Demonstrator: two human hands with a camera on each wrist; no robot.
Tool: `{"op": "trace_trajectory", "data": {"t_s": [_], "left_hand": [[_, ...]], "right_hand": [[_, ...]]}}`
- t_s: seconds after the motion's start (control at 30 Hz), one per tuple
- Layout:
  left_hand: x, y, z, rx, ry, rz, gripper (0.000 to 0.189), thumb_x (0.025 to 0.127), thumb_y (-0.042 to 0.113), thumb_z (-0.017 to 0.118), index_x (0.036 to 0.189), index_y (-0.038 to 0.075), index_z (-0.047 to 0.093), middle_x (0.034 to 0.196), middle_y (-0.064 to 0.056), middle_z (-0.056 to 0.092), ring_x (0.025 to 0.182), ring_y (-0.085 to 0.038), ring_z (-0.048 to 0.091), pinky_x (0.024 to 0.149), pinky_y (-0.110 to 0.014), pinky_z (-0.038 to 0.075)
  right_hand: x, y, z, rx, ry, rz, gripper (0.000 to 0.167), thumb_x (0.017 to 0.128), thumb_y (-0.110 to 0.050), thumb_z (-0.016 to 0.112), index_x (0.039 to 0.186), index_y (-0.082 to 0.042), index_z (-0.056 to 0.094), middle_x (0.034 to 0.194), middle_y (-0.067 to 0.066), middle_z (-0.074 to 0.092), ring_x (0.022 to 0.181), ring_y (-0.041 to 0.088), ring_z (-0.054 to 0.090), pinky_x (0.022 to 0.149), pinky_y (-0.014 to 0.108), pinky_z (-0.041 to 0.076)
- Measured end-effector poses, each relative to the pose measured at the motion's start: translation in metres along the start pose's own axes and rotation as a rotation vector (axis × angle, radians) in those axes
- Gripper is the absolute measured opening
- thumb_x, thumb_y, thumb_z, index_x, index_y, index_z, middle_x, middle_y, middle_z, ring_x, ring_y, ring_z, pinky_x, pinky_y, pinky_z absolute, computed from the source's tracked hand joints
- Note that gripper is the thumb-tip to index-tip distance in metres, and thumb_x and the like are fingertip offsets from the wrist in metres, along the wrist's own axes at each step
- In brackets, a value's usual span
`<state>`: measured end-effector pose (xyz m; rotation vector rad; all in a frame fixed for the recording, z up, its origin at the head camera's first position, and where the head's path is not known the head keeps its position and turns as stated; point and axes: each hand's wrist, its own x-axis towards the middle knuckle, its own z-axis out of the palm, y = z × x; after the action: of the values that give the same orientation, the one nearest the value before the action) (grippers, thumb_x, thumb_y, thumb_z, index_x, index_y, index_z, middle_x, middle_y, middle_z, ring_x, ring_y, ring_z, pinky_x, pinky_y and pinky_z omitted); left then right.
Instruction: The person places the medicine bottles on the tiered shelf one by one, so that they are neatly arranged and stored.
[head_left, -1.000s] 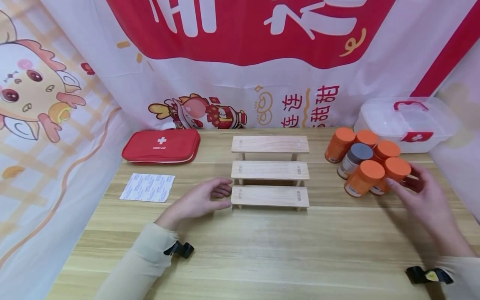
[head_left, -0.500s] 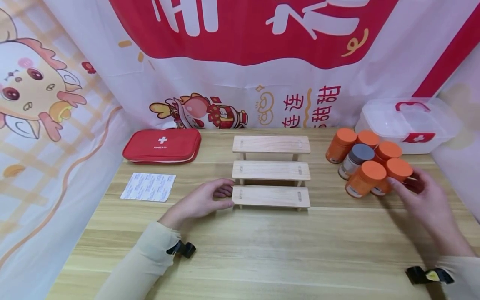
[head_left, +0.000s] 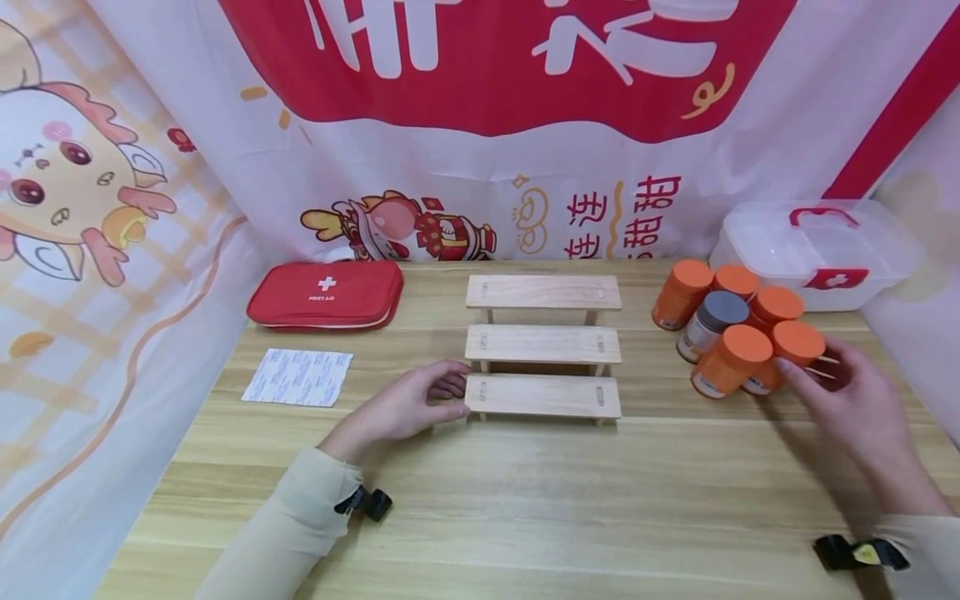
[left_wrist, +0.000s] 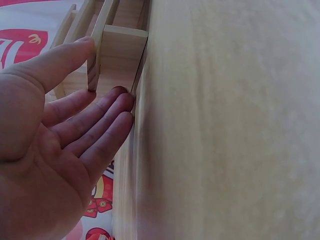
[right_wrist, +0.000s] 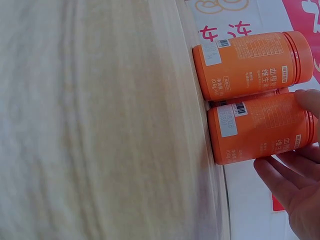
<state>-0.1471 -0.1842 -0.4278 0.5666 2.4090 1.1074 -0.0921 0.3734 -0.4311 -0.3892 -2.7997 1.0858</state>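
A three-tier wooden step rack stands mid-table. My left hand is at the left end of its lowest tier. In the left wrist view, the left hand's thumb and index fingertip meet the end of the plank, and the other fingers stretch out loosely near the tabletop. At the right, several orange bottles and one grey-capped bottle stand in a cluster. My right hand holds the nearest right orange bottle, thumb on one side by the cap and fingers on the other. This bottle stands upright beside another orange bottle.
Behind the bottles sits a clear lidded box with a red handle. A red first-aid pouch lies back left, with a printed white sheet in front of it. A printed cloth hangs along the table's back edge.
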Motion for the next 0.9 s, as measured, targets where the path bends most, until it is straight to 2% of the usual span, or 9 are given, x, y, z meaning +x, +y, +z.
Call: {"op": "trace_trajectory", "data": {"t_s": [0.17, 0.23, 0.33, 0.4, 0.47, 0.53, 0.67, 0.77, 0.9], "left_hand": [[-0.001, 0.000, 0.000, 0.014, -0.001, 0.008, 0.058, 0.100, 0.028, 0.079, 0.152, 0.013, 0.056, 0.136, -0.003, 0.071, 0.127, -0.022, 0.068, 0.115, -0.048, 0.055], [-0.001, -0.001, 0.000, 0.016, -0.002, 0.014, 0.058, 0.101, 0.028, 0.079, 0.152, 0.012, 0.056, 0.136, -0.004, 0.071, 0.127, -0.022, 0.068, 0.115, -0.048, 0.055], [-0.001, 0.000, 0.000, 0.015, -0.001, 0.019, 0.058, 0.101, 0.028, 0.078, 0.152, 0.011, 0.056, 0.136, -0.005, 0.071, 0.127, -0.023, 0.068, 0.115, -0.049, 0.055], [-0.001, 0.000, 0.000, 0.009, -0.001, 0.019, 0.058, 0.101, 0.027, 0.078, 0.152, 0.011, 0.056, 0.136, -0.005, 0.071, 0.127, -0.023, 0.068, 0.115, -0.048, 0.055], [-0.001, 0.001, 0.000, 0.008, 0.000, 0.021, 0.058, 0.101, 0.027, 0.078, 0.152, 0.010, 0.056, 0.136, -0.005, 0.071, 0.127, -0.024, 0.068, 0.115, -0.049, 0.055], [-0.001, 0.001, 0.000, 0.009, 0.000, 0.024, 0.058, 0.101, 0.027, 0.078, 0.152, 0.010, 0.056, 0.136, -0.005, 0.071, 0.127, -0.023, 0.068, 0.115, -0.049, 0.055], [-0.001, 0.001, -0.001, 0.014, 0.001, 0.013, 0.058, 0.101, 0.028, 0.079, 0.152, 0.013, 0.056, 0.136, -0.003, 0.071, 0.128, -0.022, 0.068, 0.115, -0.048, 0.055], [-0.001, 0.001, -0.001, 0.013, 0.003, 0.002, 0.058, 0.100, 0.028, 0.080, 0.152, 0.015, 0.057, 0.136, -0.001, 0.071, 0.128, -0.020, 0.067, 0.116, -0.047, 0.055], [-0.002, 0.001, 0.000, 0.022, 0.007, 0.013, 0.058, 0.100, 0.028, 0.079, 0.152, 0.013, 0.056, 0.136, -0.002, 0.071, 0.127, -0.021, 0.068, 0.115, -0.048, 0.055]], "right_hand": [[-0.002, 0.000, -0.002, 0.011, 0.012, -0.002, 0.084, 0.107, -0.048, 0.064, 0.169, -0.003, 0.029, 0.160, 0.036, 0.044, 0.131, 0.054, 0.049, 0.067, -0.006, 0.040], [-0.003, -0.001, -0.004, 0.016, 0.030, -0.003, 0.083, 0.106, -0.048, 0.065, 0.168, -0.003, 0.031, 0.159, 0.035, 0.046, 0.127, 0.047, 0.053, 0.068, -0.007, 0.040], [-0.004, -0.004, -0.006, 0.024, 0.073, -0.012, 0.081, 0.105, -0.045, 0.068, 0.166, -0.002, 0.035, 0.155, 0.033, 0.049, 0.116, 0.019, 0.056, 0.071, -0.008, 0.038], [-0.006, -0.007, -0.008, 0.029, 0.107, -0.021, 0.078, 0.104, -0.043, 0.070, 0.163, -0.001, 0.039, 0.152, 0.032, 0.050, 0.107, 0.001, 0.049, 0.074, -0.009, 0.038], [-0.008, -0.010, -0.010, 0.036, 0.140, -0.033, 0.077, 0.104, -0.040, 0.072, 0.161, 0.000, 0.041, 0.150, 0.031, 0.051, 0.102, -0.011, 0.041, 0.077, -0.010, 0.038], [-0.009, -0.014, -0.012, 0.047, 0.184, -0.045, 0.073, 0.103, -0.036, 0.073, 0.160, -0.001, 0.044, 0.148, 0.026, 0.054, 0.101, -0.014, 0.040, 0.081, -0.010, 0.038], [-0.013, -0.022, -0.018, 0.079, 0.262, -0.049, 0.068, 0.103, -0.031, 0.074, 0.161, -0.010, 0.045, 0.147, 0.006, 0.056, 0.106, -0.014, 0.041, 0.091, -0.008, 0.038], [-0.015, -0.031, -0.022, 0.109, 0.292, -0.036, 0.066, 0.104, -0.031, 0.072, 0.163, -0.019, 0.044, 0.148, -0.009, 0.054, 0.112, -0.013, 0.041, 0.100, -0.005, 0.038], [-0.016, -0.043, -0.029, 0.157, 0.336, -0.052, 0.063, 0.105, -0.026, 0.070, 0.162, -0.021, 0.044, 0.143, -0.021, 0.051, 0.116, -0.010, 0.043, 0.109, 0.000, 0.039]]}}
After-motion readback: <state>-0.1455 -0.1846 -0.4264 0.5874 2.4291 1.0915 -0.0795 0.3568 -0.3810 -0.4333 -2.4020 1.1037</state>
